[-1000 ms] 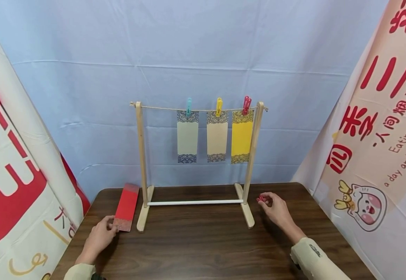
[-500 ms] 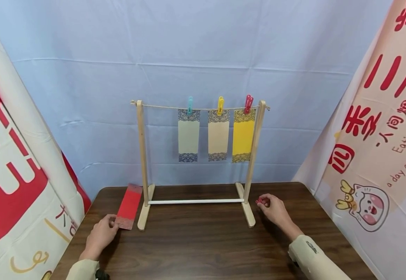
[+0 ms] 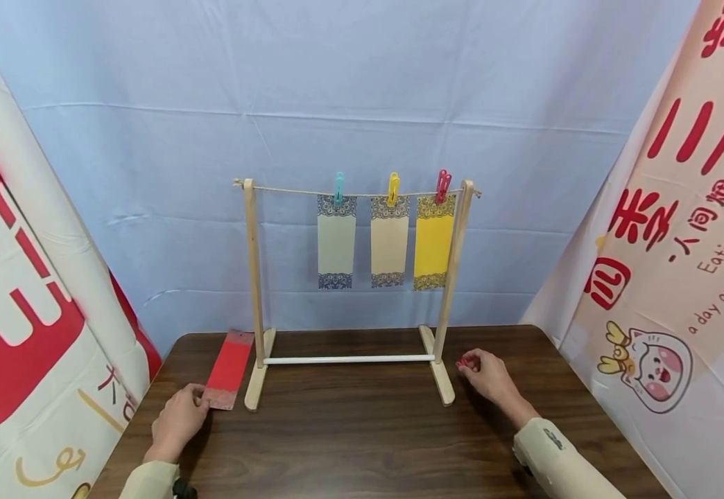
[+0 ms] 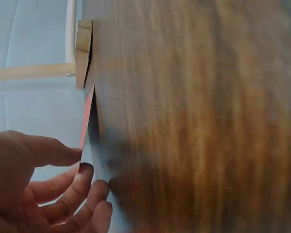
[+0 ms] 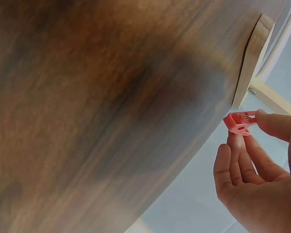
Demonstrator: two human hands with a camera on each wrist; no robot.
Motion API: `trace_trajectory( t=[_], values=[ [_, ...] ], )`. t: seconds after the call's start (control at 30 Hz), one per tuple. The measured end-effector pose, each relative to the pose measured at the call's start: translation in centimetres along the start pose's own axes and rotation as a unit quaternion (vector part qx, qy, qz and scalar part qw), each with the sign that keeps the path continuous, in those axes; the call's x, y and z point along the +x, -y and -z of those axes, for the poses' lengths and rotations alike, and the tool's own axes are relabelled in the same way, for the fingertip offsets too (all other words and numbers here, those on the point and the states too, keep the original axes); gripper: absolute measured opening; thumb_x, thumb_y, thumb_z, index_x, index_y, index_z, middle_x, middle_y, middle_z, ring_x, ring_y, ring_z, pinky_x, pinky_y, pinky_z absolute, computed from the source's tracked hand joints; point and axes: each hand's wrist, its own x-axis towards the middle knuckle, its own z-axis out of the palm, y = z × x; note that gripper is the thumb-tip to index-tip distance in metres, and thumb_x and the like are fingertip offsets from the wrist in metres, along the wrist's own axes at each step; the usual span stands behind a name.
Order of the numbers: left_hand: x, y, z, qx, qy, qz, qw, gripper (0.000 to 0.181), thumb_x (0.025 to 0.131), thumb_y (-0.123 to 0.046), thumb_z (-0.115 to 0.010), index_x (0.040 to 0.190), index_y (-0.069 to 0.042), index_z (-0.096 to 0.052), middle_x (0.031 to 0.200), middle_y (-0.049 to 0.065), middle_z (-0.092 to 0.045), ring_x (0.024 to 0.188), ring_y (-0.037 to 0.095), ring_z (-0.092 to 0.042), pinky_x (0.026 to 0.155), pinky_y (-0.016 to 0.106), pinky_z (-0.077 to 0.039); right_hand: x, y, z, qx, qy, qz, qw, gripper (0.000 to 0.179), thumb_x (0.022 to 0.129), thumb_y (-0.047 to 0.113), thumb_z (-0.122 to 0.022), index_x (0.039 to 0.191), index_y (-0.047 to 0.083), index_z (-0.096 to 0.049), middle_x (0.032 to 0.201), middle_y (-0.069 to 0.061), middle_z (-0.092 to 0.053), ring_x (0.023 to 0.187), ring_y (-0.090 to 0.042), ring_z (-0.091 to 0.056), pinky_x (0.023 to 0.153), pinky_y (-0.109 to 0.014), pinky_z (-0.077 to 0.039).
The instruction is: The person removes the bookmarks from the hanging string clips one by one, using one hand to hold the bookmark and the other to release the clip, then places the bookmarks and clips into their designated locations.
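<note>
At the table's left, my left hand (image 3: 179, 419) pinches the near end of a red paper card (image 3: 229, 371) with patterned ends. In the left wrist view the card (image 4: 87, 119) shows edge-on between thumb and fingers, tilted up from the tabletop. To the right of the rack, my right hand (image 3: 489, 378) holds a small red clothespin (image 3: 463, 362). The right wrist view shows this clothespin (image 5: 240, 122) between thumb and fingertips, close over the table. Three cards hang from the string: grey-green (image 3: 335, 242), beige (image 3: 390, 242) and yellow (image 3: 433, 244).
A wooden rack (image 3: 253, 277) with a white lower bar (image 3: 349, 360) stands at the back of the dark table (image 3: 349, 443). Blue (image 3: 339, 188), yellow (image 3: 393, 188) and red (image 3: 443, 186) clothespins clip the hanging cards to its string. Printed cloths flank the table.
Both hands stay almost in place, keeping their hold on the card and the clothespin. The head view has shifted slightly, and the red card's far end has swung a little to the right.
</note>
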Motion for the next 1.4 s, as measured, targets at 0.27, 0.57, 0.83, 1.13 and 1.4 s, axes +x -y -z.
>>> trace_trajectory(
  t=[0.27,0.57,0.83,1.13,1.4],
  values=[
    [0.1,-0.1,0.1,0.034,0.0,0.012,0.9994,0.031,0.102,-0.019,-0.062,0.123,0.003,-0.07,0.11,0.026,-0.073,0.094,0.046,-0.069,0.071,0.067,-0.054,0.8,-0.6,-0.5,-0.018,0.019,-0.023,0.9994,0.018,0.097,0.009,-0.079,0.106,-0.005,-0.072,0.087,-0.007,-0.071,0.079,-0.02,-0.067,0.076,-0.043,-0.057],
    [0.3,-0.2,-0.2,0.045,-0.005,0.013,0.9989,0.03,0.101,-0.02,-0.062,0.119,0.003,-0.07,0.114,0.033,-0.07,0.102,0.053,-0.063,0.07,0.069,-0.054,1.2,-1.0,-0.6,-0.041,0.03,-0.039,0.9979,0.02,0.095,0.011,-0.08,0.103,-0.005,-0.072,0.084,-0.007,-0.067,0.078,-0.022,-0.064,0.075,-0.045,-0.056],
    [0.2,-0.5,-0.3,0.051,-0.005,0.012,0.9986,0.029,0.101,-0.019,-0.062,0.119,0.002,-0.07,0.117,0.033,-0.069,0.107,0.054,-0.06,0.074,0.072,-0.052,1.3,-1.4,-1.0,-0.055,0.032,-0.045,0.9969,0.017,0.094,0.012,-0.08,0.096,-0.003,-0.071,0.08,-0.005,-0.064,0.075,-0.021,-0.06,0.072,-0.043,-0.053],
    [0.2,-0.5,-0.4,0.054,-0.002,0.022,0.9983,0.029,0.101,-0.02,-0.061,0.119,0.001,-0.07,0.119,0.033,-0.069,0.108,0.054,-0.059,0.076,0.073,-0.052,1.1,-1.3,-1.1,-0.052,0.034,-0.041,0.9972,0.017,0.094,0.009,-0.08,0.096,-0.004,-0.07,0.08,-0.006,-0.063,0.074,-0.022,-0.061,0.071,-0.043,-0.054],
    [0.1,-0.5,-0.3,0.055,-0.011,0.021,0.9982,0.029,0.101,-0.022,-0.067,0.117,0.003,-0.07,0.117,0.033,-0.068,0.108,0.055,-0.06,0.075,0.073,-0.052,0.7,-0.9,-1.0,-0.04,0.018,-0.027,0.9987,0.021,0.095,0.009,-0.08,0.102,-0.007,-0.07,0.083,-0.009,-0.064,0.075,-0.023,-0.061,0.071,-0.043,-0.054]
  ],
)
